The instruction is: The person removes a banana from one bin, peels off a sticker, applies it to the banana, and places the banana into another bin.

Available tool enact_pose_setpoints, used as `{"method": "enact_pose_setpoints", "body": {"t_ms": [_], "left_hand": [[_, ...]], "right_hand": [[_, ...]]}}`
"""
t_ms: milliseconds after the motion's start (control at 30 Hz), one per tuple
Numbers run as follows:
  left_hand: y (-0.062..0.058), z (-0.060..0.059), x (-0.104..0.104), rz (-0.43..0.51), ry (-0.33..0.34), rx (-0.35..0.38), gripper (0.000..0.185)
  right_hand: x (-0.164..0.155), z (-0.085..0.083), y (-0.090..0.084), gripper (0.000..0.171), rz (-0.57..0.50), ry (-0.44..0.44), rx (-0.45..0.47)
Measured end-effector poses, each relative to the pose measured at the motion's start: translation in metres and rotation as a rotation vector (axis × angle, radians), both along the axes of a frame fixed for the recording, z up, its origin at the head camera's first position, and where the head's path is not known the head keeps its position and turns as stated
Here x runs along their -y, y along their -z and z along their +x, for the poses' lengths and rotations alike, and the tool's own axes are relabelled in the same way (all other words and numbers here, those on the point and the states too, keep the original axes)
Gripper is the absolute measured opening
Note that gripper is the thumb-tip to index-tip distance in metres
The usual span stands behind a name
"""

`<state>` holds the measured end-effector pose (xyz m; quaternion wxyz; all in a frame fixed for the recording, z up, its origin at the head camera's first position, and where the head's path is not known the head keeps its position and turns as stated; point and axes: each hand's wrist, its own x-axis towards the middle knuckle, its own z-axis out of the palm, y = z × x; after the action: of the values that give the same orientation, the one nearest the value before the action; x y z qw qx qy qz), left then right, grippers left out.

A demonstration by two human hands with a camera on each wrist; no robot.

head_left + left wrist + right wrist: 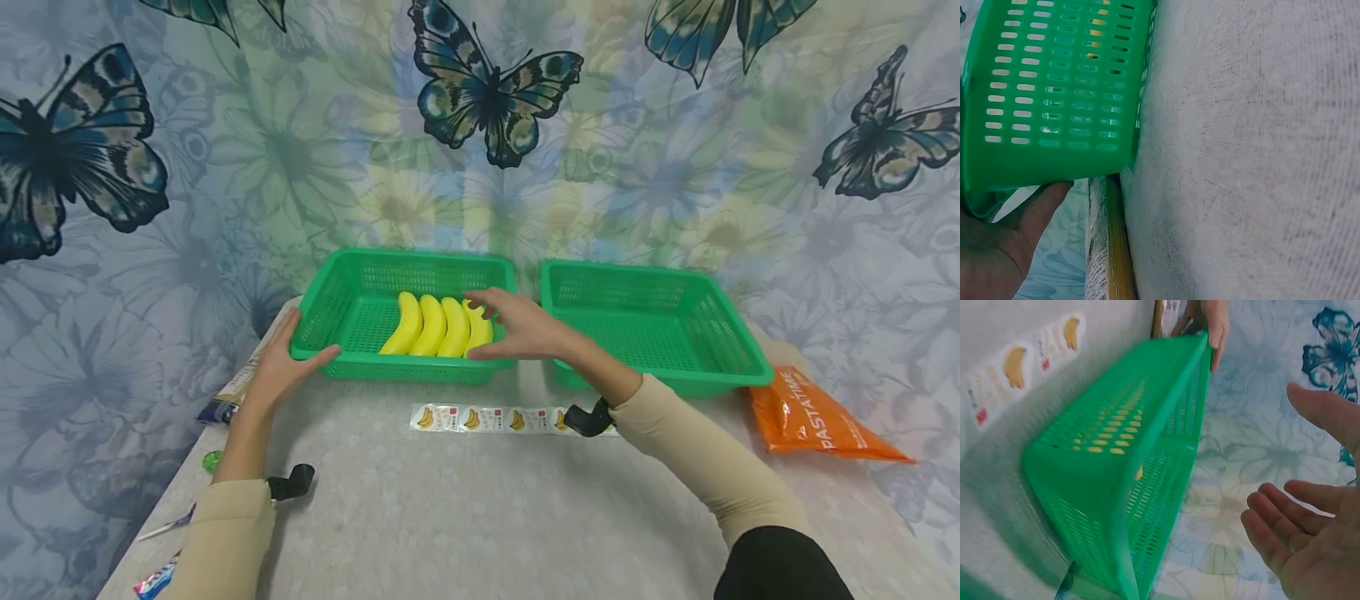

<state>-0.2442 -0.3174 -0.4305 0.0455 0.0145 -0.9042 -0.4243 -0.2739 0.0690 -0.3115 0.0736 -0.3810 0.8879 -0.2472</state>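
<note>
The left green basket (397,364) holds several yellow bananas (429,327), lying side by side toward its right end. My left hand (279,367) grips the basket's left end near the front corner. Its thumb lies over the rim, and the fingers rest against the outside wall. In the left wrist view, a finger of that hand (1013,244) touches the basket wall (1054,159). Over the basket's right end hovers my right hand (525,327), thumb and fingers spread, overlapping the rightmost banana. Nothing is in its palm (1316,562) in the right wrist view.
A second green basket (622,272) stands to the right, beside an orange plastic bag (817,417). A strip of banana stickers (480,419) lies in front. Along the left edge are a flat packet (217,408), a green item (212,461) and a blue-and-white wrapper (157,577).
</note>
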Motion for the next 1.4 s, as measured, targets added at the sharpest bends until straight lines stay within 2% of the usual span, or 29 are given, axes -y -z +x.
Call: {"method": "enact_pose_setpoints", "body": {"t_ms": [300,600,900,1033,1200,1400], "left_hand": [[0.002,-0.001,-0.002,0.030,-0.015,-0.010,0.103],[0.009,0.006,0.000,0.055,-0.028,-0.043,0.101],[0.009,0.002,-0.001,0.049,-0.029,-0.054,0.101],[0.006,0.001,-0.001,0.043,-0.028,-0.052,0.101],[0.005,0.000,0.000,0.052,-0.025,-0.050,0.101],[0.007,0.001,-0.001,0.032,-0.032,-0.044,0.100]], "right_hand": [[0.033,-0.048,-0.005,0.070,0.036,-0.037,0.083],[0.071,-0.075,-0.009,0.069,0.089,-0.039,0.125],[0.086,-0.106,-0.015,0.068,0.044,-0.011,0.121],[0.093,-0.119,-0.008,0.068,0.024,0.002,0.149],[0.103,-0.140,0.009,0.069,0.016,0.011,0.184],[0.118,-0.160,0.029,0.075,0.121,0.023,0.182]]}}
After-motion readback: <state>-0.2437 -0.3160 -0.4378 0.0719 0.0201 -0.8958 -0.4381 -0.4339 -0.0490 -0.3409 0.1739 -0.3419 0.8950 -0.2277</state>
